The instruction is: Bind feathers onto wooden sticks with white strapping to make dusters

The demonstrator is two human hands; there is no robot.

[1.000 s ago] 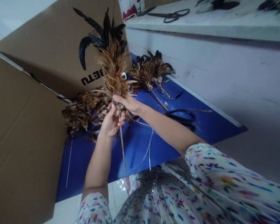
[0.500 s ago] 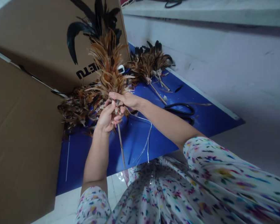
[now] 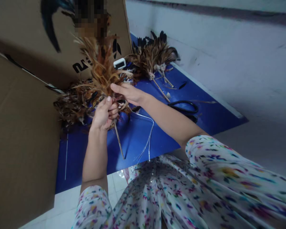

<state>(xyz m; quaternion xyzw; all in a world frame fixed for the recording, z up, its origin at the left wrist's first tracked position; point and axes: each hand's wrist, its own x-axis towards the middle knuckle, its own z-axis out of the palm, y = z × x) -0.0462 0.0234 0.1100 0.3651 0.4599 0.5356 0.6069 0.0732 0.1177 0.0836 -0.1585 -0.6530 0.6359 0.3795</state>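
Holding the tall brown-and-black feather bundle (image 3: 98,70) on its thin wooden stick (image 3: 119,140), we have it in front of the brown cardboard box (image 3: 38,41), above the smooth blue surface (image 3: 143,146). We judge it light: the plumes look soft, slick and easily bent, the stick stiff but slender. The best hold seems to be at the bound base, where feathers meet wood; squeezing higher could crush the quills. Our left hand (image 3: 102,113), nearer the box's side, curls its fingers firmly around that base, thumb upward. Our right hand (image 3: 128,93) slants toward the box, thumb stretched along the lower feathers; its other fingers are partly hidden, so we cannot tell whether they pinch anything.
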